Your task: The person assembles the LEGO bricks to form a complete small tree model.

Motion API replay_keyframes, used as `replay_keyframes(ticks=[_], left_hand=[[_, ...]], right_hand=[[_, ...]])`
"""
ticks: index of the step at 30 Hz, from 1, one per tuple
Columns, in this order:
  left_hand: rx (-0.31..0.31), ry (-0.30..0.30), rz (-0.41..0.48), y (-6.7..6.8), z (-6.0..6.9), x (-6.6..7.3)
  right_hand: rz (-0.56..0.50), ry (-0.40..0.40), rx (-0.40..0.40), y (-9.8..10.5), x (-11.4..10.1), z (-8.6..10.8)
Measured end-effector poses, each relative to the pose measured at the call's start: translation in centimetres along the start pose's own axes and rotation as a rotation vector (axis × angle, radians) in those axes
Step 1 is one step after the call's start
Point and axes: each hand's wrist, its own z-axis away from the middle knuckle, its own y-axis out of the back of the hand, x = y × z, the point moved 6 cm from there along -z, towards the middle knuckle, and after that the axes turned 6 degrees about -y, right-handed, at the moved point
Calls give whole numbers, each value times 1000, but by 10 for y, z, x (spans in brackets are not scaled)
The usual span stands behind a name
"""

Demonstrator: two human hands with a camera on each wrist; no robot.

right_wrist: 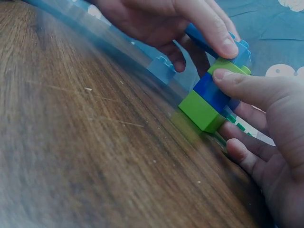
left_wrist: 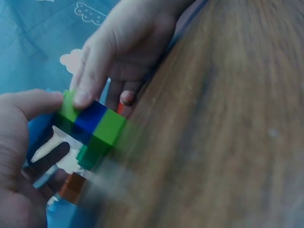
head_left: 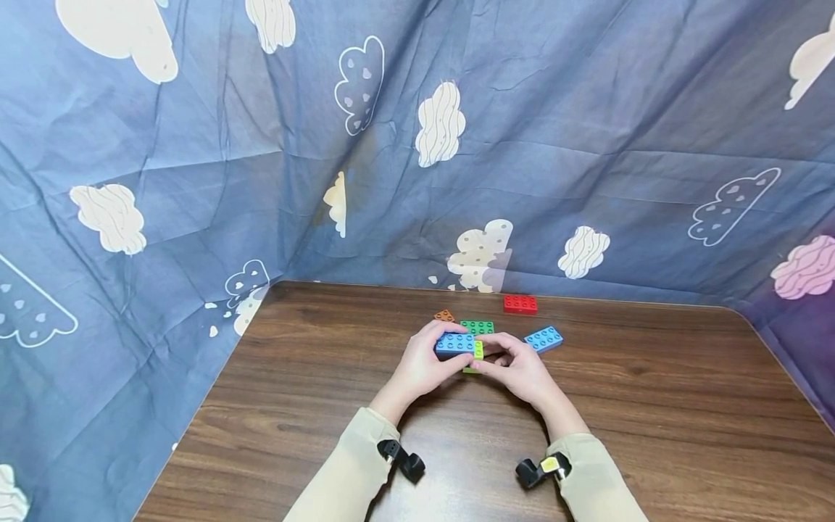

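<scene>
A stack with a lime brick (head_left: 479, 349) on top, a dark blue brick (left_wrist: 90, 117) below it and another lime brick (right_wrist: 201, 113) at the bottom is between the hands. A light blue brick (head_left: 455, 342) sits at the top, extending left over the stack. My left hand (head_left: 420, 366) grips this blue brick between thumb and fingers. My right hand (head_left: 524, 370) pinches the upper lime brick, its thumb on the near side. Beside the stack's lower part is a green brick (head_left: 478, 328), partly hidden by the hands and bricks.
Behind the hands lie an orange piece (head_left: 444, 315) and a red brick (head_left: 520, 304). Another blue brick (head_left: 543, 338) lies on the wooden table (head_left: 665, 413), right of the stack. A cloud-patterned blue cloth (head_left: 522, 167) hangs along the table's back and sides.
</scene>
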Motion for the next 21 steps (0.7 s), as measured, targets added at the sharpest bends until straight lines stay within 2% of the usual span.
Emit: replay_keyframes(ticks=[4, 10, 14, 21], left_hand=[[34, 13, 53, 0, 1, -6], [13, 55, 99, -3, 3, -11], [11, 81, 114, -4, 4, -14], [14, 101, 137, -6, 4, -16]], right_hand=[[6, -6, -29, 3, 0, 1], [33, 12, -53, 19, -3, 4], [44, 48, 24, 41, -4, 6], [3, 77, 250, 89, 0, 15]])
